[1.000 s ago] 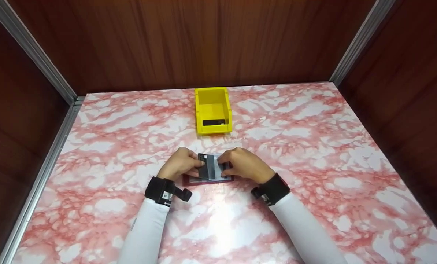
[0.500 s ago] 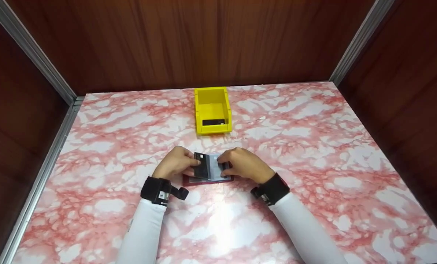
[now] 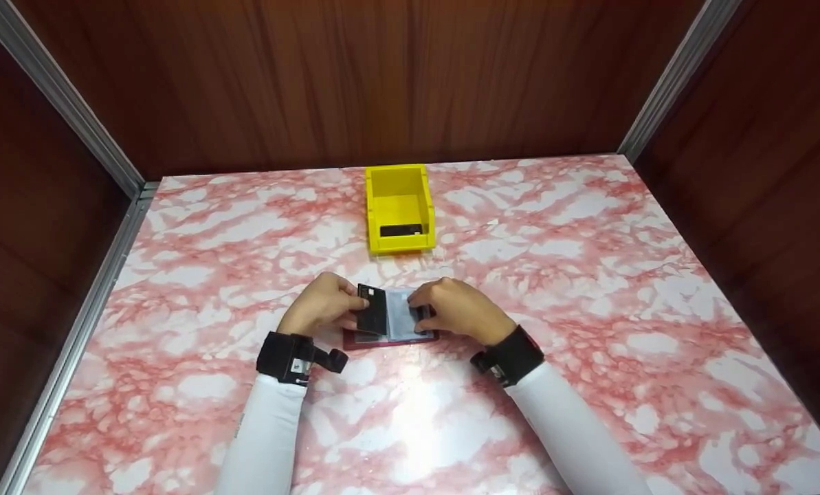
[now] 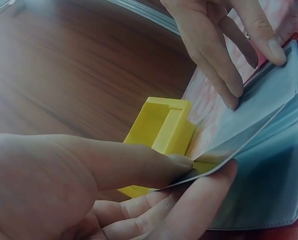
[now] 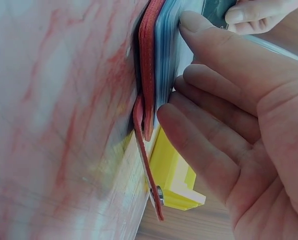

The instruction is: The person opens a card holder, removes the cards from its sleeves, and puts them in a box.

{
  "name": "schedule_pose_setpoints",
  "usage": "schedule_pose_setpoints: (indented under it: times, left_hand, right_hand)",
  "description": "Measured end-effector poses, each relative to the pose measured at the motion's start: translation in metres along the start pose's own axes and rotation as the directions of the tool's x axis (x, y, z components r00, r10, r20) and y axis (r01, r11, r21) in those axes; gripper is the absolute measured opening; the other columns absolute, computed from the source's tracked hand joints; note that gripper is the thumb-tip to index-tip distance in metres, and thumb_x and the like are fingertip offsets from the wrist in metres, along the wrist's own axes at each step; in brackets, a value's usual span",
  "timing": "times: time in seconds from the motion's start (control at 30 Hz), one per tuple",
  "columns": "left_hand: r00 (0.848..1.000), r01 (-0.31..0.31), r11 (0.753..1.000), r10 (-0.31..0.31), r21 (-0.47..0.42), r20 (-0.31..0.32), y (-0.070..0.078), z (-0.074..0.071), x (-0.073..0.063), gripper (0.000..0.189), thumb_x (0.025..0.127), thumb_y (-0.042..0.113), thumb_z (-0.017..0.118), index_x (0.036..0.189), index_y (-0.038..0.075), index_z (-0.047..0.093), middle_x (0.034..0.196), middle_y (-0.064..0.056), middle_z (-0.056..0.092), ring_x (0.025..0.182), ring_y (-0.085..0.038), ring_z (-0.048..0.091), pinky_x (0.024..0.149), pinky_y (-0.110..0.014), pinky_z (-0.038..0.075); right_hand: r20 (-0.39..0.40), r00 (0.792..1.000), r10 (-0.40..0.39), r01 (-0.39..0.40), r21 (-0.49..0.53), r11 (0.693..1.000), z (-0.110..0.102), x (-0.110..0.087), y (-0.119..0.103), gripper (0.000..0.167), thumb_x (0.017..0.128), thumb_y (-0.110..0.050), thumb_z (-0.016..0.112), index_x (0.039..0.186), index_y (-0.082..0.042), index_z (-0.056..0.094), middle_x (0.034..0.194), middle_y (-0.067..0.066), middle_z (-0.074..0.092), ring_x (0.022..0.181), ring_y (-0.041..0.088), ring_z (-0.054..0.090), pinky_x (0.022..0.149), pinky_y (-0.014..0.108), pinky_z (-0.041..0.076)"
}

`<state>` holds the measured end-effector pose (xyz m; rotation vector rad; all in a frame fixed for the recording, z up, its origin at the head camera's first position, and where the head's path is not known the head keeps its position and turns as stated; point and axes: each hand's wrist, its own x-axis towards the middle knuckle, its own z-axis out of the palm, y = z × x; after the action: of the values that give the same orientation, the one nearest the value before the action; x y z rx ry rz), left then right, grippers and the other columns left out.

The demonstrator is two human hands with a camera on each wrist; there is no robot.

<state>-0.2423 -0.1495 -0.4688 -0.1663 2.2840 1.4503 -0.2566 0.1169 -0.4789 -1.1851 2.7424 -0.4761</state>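
Near the middle of the frame, an open red wallet (image 3: pixel 352 342) with clear pages (image 3: pixel 401 313) lies on the table (image 3: pixel 568 282). At its left, the left hand (image 3: pixel 322 302) pinches a black card (image 3: pixel 372 313) between thumb and fingers; whether it sits inside a page I cannot tell. At its right, the right hand (image 3: pixel 463 309) rests thumb and loosely bent, parted fingers on the pages. A yellow bin (image 3: pixel 401 243) stands upper centre

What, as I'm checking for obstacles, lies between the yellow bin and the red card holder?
Nothing visible but bare marbled tabletop lies between the yellow bin and the red card holder; the head view shows this.
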Motion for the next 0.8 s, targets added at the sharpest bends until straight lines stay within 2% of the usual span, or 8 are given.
schedule_pose_setpoints:
  times: [0.1,0.27,0.47,0.63,0.8]
  left_hand:
    - [1.000,-0.004,1.000,0.004,0.013,-0.014,0.000,-0.002,-0.001,0.015,0.097,0.009,0.078,0.093,0.002,0.066,0.087,-0.006,0.066,0.056,-0.009,0.068,0.057,-0.021,0.060]
    - [1.000,0.009,0.999,-0.010,-0.047,-0.015,0.001,-0.003,-0.001,0.014,0.096,0.006,0.078,0.094,0.001,0.065,0.090,-0.007,0.065,0.057,-0.009,0.067,0.057,-0.020,0.060]
    - [0.999,0.009,0.998,-0.011,-0.056,-0.033,0.001,-0.005,0.000,0.015,0.097,0.005,0.077,0.105,-0.003,0.067,0.096,-0.010,0.067,0.063,-0.011,0.069,0.060,-0.021,0.062]
    - [0.999,-0.029,0.998,0.026,-0.055,-0.048,0.005,-0.008,0.000,0.023,0.099,0.005,0.075,0.118,-0.007,0.070,0.107,-0.016,0.074,0.074,-0.014,0.072,0.067,-0.025,0.065]
    - [0.991,-0.084,0.996,0.085,0.012,-0.100,0.013,-0.014,0.000,0.025,0.101,0.008,0.073,0.123,-0.004,0.075,0.117,-0.024,0.078,0.074,-0.014,0.072,0.073,-0.029,0.066]
  right_hand:
    - [0.000,1.000,-0.001,0.001,-0.007,1.000,0.000,0.000,0.000,0.039,0.090,-0.024,0.091,0.124,-0.009,0.082,0.122,0.008,0.083,0.110,0.021,0.079,0.102,0.042,0.064]
    - [0.000,1.000,-0.004,0.004,-0.016,1.000,-0.002,0.002,0.000,0.035,0.090,-0.023,0.091,0.121,-0.010,0.082,0.119,0.007,0.083,0.108,0.021,0.078,0.100,0.042,0.064]
    - [0.009,1.000,0.016,-0.016,-0.001,1.000,-0.001,0.002,0.001,0.037,0.090,-0.024,0.091,0.123,-0.010,0.082,0.120,0.007,0.083,0.107,0.021,0.078,0.101,0.042,0.064]
    - [0.010,1.000,0.027,-0.027,0.020,0.999,0.000,0.001,0.002,0.037,0.090,-0.026,0.091,0.122,-0.011,0.082,0.117,0.007,0.083,0.103,0.020,0.077,0.099,0.042,0.065]
    - [-0.016,1.000,-0.005,0.005,0.017,1.000,0.000,-0.001,0.004,0.035,0.091,-0.029,0.090,0.120,-0.011,0.083,0.113,0.006,0.083,0.100,0.019,0.077,0.097,0.041,0.066]
